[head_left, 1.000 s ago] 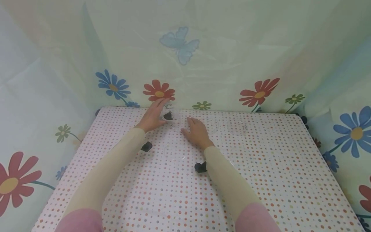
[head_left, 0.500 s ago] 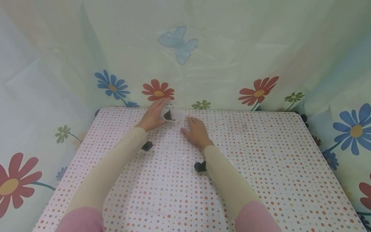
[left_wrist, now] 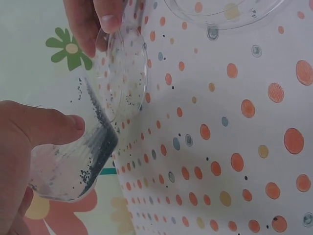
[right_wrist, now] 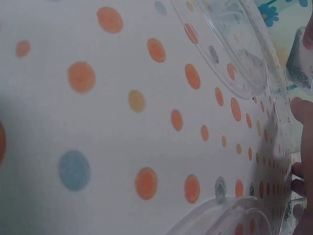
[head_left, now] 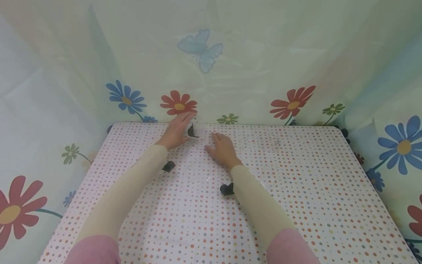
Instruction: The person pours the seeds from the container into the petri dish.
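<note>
My left hand (head_left: 176, 130) grips a clear plastic container (left_wrist: 63, 181) with tiny dark grains (left_wrist: 100, 152) gathered along one side, its thumb lying across the wall. The container is tilted, with its lower corner close beside a clear round petri dish (left_wrist: 139, 81). A few dark specks show in that dish. My right hand (head_left: 224, 150) holds the dish's rim between thumb and fingers, seen at the top of the left wrist view. In the right wrist view, only part of that hand shows at the right edge.
More clear dishes stand on the dotted table (head_left: 313, 205), one with specks (head_left: 270, 142) to the right and one (left_wrist: 220, 27) near my right hand. Scattered dark grains lie on the tabletop. Black wrist-camera parts (head_left: 226, 189) stick out by the sleeves. A flowered curtain (head_left: 250, 73) hangs behind.
My left hand has turned the container slightly further, and the dark patch of grains looks narrower. My right hand stays in place; the head view has shifted a little.
</note>
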A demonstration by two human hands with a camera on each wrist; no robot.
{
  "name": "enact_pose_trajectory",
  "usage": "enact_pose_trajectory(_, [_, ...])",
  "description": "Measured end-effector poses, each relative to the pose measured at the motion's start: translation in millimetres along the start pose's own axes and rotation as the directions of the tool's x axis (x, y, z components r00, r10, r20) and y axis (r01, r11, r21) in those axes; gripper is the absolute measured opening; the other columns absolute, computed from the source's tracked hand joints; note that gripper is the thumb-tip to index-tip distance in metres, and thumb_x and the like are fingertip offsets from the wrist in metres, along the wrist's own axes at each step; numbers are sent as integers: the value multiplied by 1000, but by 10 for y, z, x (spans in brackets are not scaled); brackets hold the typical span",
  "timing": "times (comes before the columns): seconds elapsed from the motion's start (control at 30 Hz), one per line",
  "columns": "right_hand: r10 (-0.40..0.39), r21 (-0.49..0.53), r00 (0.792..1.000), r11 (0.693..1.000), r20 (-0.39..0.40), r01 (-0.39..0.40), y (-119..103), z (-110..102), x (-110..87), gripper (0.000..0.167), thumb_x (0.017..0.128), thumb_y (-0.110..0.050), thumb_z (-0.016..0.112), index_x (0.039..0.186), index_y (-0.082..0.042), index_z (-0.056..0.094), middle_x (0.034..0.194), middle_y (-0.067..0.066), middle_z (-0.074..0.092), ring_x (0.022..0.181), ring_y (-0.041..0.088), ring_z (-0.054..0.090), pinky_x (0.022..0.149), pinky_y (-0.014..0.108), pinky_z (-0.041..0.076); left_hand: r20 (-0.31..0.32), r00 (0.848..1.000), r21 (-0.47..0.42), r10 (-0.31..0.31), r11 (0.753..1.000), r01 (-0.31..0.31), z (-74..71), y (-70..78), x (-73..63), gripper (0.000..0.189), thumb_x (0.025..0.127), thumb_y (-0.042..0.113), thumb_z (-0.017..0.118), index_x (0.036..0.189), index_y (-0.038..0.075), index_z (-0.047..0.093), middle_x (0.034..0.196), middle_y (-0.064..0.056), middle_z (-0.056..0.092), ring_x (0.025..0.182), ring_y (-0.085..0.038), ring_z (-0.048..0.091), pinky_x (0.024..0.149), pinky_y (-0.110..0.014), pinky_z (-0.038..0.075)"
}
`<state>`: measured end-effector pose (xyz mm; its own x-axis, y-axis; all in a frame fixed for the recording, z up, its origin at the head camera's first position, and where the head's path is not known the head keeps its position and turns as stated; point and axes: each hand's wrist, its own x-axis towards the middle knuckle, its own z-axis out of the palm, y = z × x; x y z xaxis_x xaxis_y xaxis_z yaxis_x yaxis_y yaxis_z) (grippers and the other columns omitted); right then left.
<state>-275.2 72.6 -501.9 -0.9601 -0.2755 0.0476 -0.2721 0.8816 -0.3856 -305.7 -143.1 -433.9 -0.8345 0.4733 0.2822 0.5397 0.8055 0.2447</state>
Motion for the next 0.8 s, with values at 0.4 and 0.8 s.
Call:
enact_pose_trajectory(0.4, [2,14,1000,1000,-8,-2,-25,-23,-22,70,97,-48,49,150,-6,33,152,17,39,142,34,35,120,48,25,15,1000,36,17,999,-17,-2,64,-2,91,75,3,80,149,21,32,156,0,34,145,-21,30,119,-44,30])
enact_pose_trajectory(0.8, [28,13,1000,1000,11,-28,-32,-25,-27,70,97,-49,48,151,-8,31,153,15,37,143,33,33,121,47,23,-12,996,62,93,994,-92,30,71,21,90,74,-3,77,150,18,32,152,-4,39,142,-24,33,117,-46,33])
